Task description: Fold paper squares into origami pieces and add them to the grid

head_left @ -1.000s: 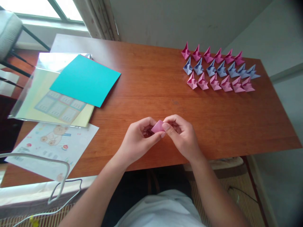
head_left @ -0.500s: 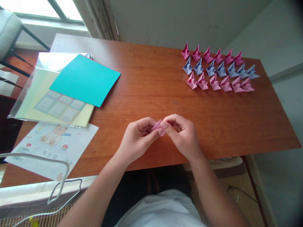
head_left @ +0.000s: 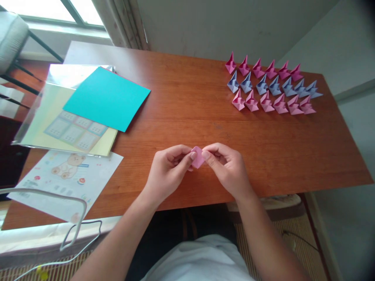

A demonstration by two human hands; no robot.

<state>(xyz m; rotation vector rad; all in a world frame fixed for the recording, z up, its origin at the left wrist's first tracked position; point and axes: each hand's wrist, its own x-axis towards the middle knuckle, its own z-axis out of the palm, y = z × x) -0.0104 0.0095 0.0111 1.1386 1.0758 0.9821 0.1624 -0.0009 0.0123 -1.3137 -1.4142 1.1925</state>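
A small pink folded paper (head_left: 198,157), diamond-shaped, is pinched between my two hands above the front part of the wooden table. My left hand (head_left: 171,168) grips its left corner between thumb and fingers. The right corner is held the same way by my right hand (head_left: 227,166). At the back right stand three rows of pointed origami pieces: dark pink ones (head_left: 258,69) behind, blue-grey ones (head_left: 261,85) in the middle and light pink ones (head_left: 266,103) in front.
On the left, a teal paper sheet (head_left: 107,99) lies over a clear packet of yellow paper (head_left: 35,134). Nearer me is a white sheet with a bear print (head_left: 96,171). A bent pale tube (head_left: 43,192) crosses the table's lower left corner. A curtain (head_left: 129,23) hangs behind.
The pink paper now shows a flat diamond face where it was mostly covered before. My left thumb has drawn back to its left corner.
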